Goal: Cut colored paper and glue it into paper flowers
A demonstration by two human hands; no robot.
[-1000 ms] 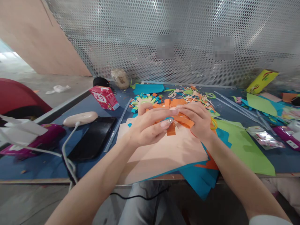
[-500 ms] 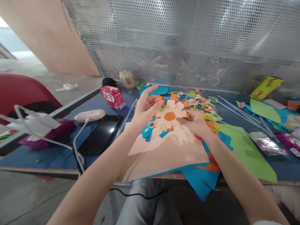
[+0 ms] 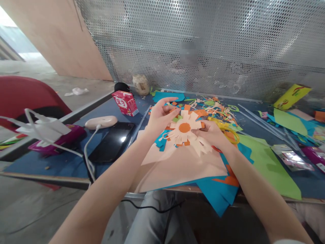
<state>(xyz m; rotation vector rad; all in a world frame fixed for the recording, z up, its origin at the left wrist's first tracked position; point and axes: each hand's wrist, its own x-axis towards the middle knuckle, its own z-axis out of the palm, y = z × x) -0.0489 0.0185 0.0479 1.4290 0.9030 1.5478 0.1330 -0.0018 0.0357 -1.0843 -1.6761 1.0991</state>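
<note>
A paper flower (image 3: pixel 184 127) with an orange round centre, cream petals and orange outer petals is held up over the peach paper sheet (image 3: pixel 172 171). On its left side, my left hand (image 3: pixel 162 114) pinches an orange petal between thumb and fingers, the index finger stretched above. My right hand (image 3: pixel 211 133) grips the flower's right edge, its fingertips partly hidden by petals. Fringed cream paper (image 3: pixel 202 149) hangs below that hand. Blue paper strips (image 3: pixel 160 144) lie behind and left of the flower. Yellow-handled scissors (image 3: pixel 231 136) rest just beyond my right wrist.
Paper scraps (image 3: pixel 218 110) cover the back of the table. To the left are a black phone (image 3: pixel 113 142), a white cable device (image 3: pixel 101 122) and a pink box (image 3: pixel 125 103). Green paper (image 3: pixel 269 169) and a small plastic packet (image 3: pixel 291 157) lie right. A perforated metal panel (image 3: pixel 152 44) stands behind.
The view has shifted slightly, so things on the left sit a little further right. My left index finger has lowered a bit. Both hands keep their hold on the flower.
</note>
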